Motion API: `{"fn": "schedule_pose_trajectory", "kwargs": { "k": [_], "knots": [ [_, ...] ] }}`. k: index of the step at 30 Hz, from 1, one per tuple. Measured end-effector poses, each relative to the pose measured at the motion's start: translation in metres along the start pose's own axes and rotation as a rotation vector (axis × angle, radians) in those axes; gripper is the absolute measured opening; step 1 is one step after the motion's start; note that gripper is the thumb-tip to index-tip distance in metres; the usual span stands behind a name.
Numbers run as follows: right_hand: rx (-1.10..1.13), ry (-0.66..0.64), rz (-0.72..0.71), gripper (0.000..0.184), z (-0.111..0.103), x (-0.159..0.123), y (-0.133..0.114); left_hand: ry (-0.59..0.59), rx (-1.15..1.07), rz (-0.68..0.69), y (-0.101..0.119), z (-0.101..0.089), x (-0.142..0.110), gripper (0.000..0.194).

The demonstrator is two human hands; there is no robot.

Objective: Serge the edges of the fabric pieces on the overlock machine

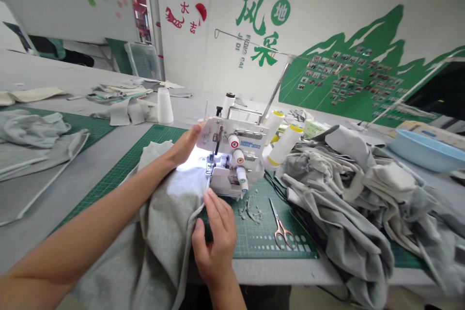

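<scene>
A white overlock sewing machine [232,155] with several thread dials stands on a green cutting mat [250,237], its lamp lighting the needle area. Grey knit fabric [163,213] runs from under the presser foot towards me and hangs over the table edge. My right hand [216,232] is closed on the folded fabric edge just in front of the foot, thumb below and fingers on top. Stretched out along the far left side, my left hand [185,145] reaches the machine's left end above the fabric; some of its fingertips are hidden there.
Scissors [281,230] and thread scraps [251,213] lie right of the machine. A big heap of grey cloth [337,203], yellow-topped thread cones [286,145] and a blue basin [428,150] fill the right. More cut fabric [36,150] and a white cone [164,106] are left.
</scene>
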State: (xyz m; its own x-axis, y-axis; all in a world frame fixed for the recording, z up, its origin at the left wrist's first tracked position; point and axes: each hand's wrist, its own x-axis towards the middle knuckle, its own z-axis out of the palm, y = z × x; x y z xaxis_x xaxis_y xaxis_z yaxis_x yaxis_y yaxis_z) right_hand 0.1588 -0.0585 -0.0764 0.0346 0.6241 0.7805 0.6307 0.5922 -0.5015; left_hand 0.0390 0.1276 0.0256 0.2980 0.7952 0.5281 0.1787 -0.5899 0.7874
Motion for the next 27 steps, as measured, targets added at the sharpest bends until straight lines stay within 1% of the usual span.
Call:
{"fn": "schedule_pose_trajectory", "kwargs": {
  "k": [1, 3, 5, 6, 7, 8, 9, 10, 11, 12, 14, 16, 18, 20, 22, 24, 25, 27],
  "knots": [
    [0.0, -0.002, 0.0, 0.056, 0.0, 0.0, 0.0, 0.043, 0.039, 0.005, 0.005, -0.003, -0.004, 0.089],
    [0.006, -0.001, 0.002, 0.057, 0.0, 0.001, 0.0, 0.165, 0.13, 0.015, 0.019, -0.009, -0.019, 0.067],
    [0.019, -0.001, 0.008, 0.057, -0.001, 0.001, 0.0, 0.28, 0.227, 0.042, 0.035, -0.013, -0.044, 0.044],
    [0.03, -0.001, 0.013, 0.057, -0.001, 0.001, 0.0, 0.279, 0.342, 0.093, 0.042, -0.014, -0.06, 0.03],
    [0.043, -0.002, 0.016, 0.057, -0.001, 0.001, -0.001, 0.176, 0.411, 0.15, 0.047, -0.013, -0.076, 0.02],
    [0.059, -0.003, 0.019, 0.057, -0.001, 0.001, -0.001, 0.029, 0.437, 0.202, 0.05, -0.012, -0.093, 0.016],
    [0.078, -0.003, 0.022, 0.057, -0.002, 0.001, -0.001, -0.079, 0.452, 0.24, 0.052, -0.01, -0.108, 0.017],
    [0.1, -0.003, 0.026, 0.056, -0.002, 0.0, -0.002, -0.17, 0.484, 0.261, 0.052, -0.008, -0.122, 0.022],
    [0.123, -0.001, 0.033, 0.055, -0.002, -0.001, -0.003, -0.216, 0.526, 0.281, 0.05, -0.005, -0.134, 0.028],
    [0.144, 0.003, 0.042, 0.054, -0.003, -0.002, -0.004, -0.233, 0.566, 0.29, 0.048, -0.003, -0.142, 0.033],
    [0.175, 0.032, 0.074, 0.049, -0.003, -0.004, -0.005, -0.229, 0.62, 0.288, 0.044, -0.001, -0.152, 0.038],
    [0.192, 0.075, 0.107, 0.044, -0.003, -0.006, -0.007, -0.228, 0.627, 0.267, 0.042, -0.003, -0.153, 0.038],
    [0.199, 0.096, 0.106, 0.041, -0.001, -0.007, -0.007, -0.254, 0.606, 0.244, 0.045, -0.007, -0.149, 0.038],
    [0.185, 0.051, 0.069, 0.042, 0.001, -0.007, -0.008, -0.292, 0.57, 0.221, 0.049, -0.012, -0.144, 0.042],
    [0.145, -0.044, 0.023, 0.046, 0.003, -0.007, -0.01, -0.324, 0.531, 0.201, 0.052, -0.016, -0.14, 0.047],
    [0.099, -0.128, -0.009, 0.048, 0.004, -0.006, -0.011, -0.343, 0.504, 0.181, 0.052, -0.018, -0.137, 0.047],
    [0.08, -0.144, -0.017, 0.046, 0.004, -0.006, -0.012, -0.345, 0.497, 0.175, 0.051, -0.017, -0.137, 0.047],
    [0.056, -0.113, -0.016, 0.035, 0.004, -0.006, -0.013, -0.335, 0.495, 0.168, 0.047, -0.016, -0.138, 0.046]
  ]
}}
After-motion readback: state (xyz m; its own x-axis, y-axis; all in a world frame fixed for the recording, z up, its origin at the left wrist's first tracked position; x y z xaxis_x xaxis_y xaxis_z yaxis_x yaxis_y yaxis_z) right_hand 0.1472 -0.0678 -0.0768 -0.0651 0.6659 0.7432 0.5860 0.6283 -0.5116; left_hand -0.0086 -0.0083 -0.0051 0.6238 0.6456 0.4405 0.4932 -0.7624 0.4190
